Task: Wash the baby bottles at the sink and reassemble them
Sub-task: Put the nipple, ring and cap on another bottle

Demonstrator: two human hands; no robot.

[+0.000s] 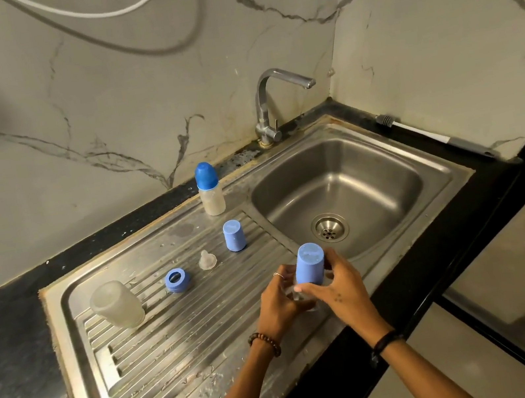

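Observation:
Both hands hold one baby bottle over the drainboard's front right corner. My left hand [279, 300] grips its clear body [299, 293], mostly hidden by fingers. My right hand [336, 287] curls round the base of its light blue cap [309, 267]. On the ribbed drainboard [174, 345] lie a clear bottle body [116, 305] upside down, a blue collar ring [176, 280], a clear teat [208, 260] and a second light blue cap [234, 236]. An assembled bottle with a dark blue cap [209, 188] stands at the drainboard's back edge.
The steel sink basin [349, 184] with its drain [329, 227] is to the right, dry, under a chrome tap [268, 107] with no water running. A bottle brush handle [434, 135] lies on the black counter behind the sink. Marble walls close the corner.

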